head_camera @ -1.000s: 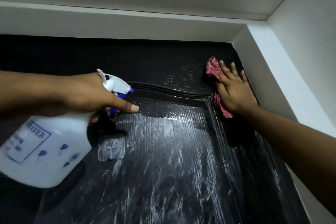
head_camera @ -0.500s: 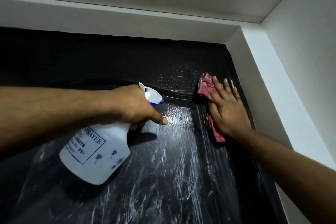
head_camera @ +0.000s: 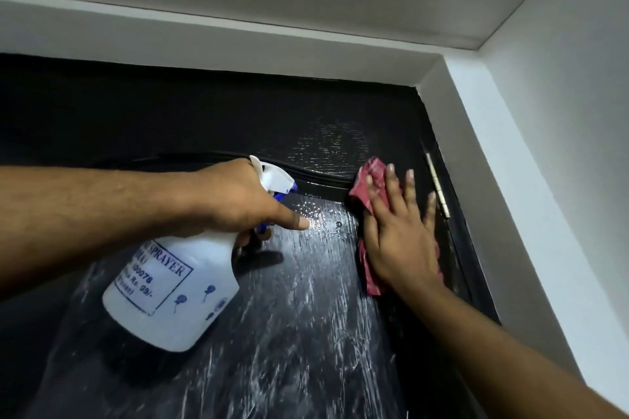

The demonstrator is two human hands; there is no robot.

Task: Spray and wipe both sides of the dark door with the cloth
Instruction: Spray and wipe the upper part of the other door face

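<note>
The dark door [head_camera: 306,333] fills the lower view, its panel wet and streaked with spray. My left hand [head_camera: 238,201] grips a white spray bottle [head_camera: 170,292] with a blue trigger, nozzle aimed at the panel's top right corner, index finger stretched forward. My right hand [head_camera: 398,235] lies flat with straight fingers on a red cloth [head_camera: 369,180], pressing it against the door's right stile just below the raised moulding. Most of the cloth is hidden under the palm.
A metal hinge [head_camera: 437,184] sits on the door's right edge, close to my fingertips. White wall [head_camera: 544,180] borders the door on the right, and a white lintel [head_camera: 204,41] and ceiling run above.
My left hand has carried the bottle rightward, toward the cloth. My right hand has slid the cloth down the right stile. The hook on the panel has left the view.
</note>
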